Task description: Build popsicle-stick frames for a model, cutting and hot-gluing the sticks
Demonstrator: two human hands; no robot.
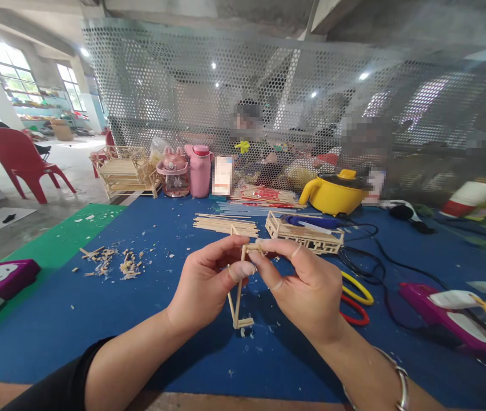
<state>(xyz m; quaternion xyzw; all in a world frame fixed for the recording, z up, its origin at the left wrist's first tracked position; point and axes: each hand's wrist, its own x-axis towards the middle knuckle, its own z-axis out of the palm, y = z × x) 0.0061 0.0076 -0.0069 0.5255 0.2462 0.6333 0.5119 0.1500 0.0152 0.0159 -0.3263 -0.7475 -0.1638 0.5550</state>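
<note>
A small frame of thin wooden sticks (pixel 238 302) is held up over the blue table, its lower corner hanging below the fingers. My left hand (pixel 204 279) pinches an upright of this frame between thumb and fingers. At the upper corner my right hand (pixel 305 285) is closed on a short wooden stick (pixel 254 248) that meets the upright. The fingertips of both hands nearly touch and partly hide the joint. Just behind the hands lie a bundle of loose wooden sticks (pixel 221 225) and a built stick structure (pixel 305 235) with a blue glue gun (pixel 311 221) on top.
Wood scraps (pixel 129 265) lie on the left of the blue table (pixel 132 331). Yellow and red scissor handles (pixel 356 311), black cables and a purple power strip (pixel 444 314) are on the right. Behind stand a pink bottle (pixel 200 174), a yellow pot (pixel 337 194) and a perforated metal screen (pixel 161 97).
</note>
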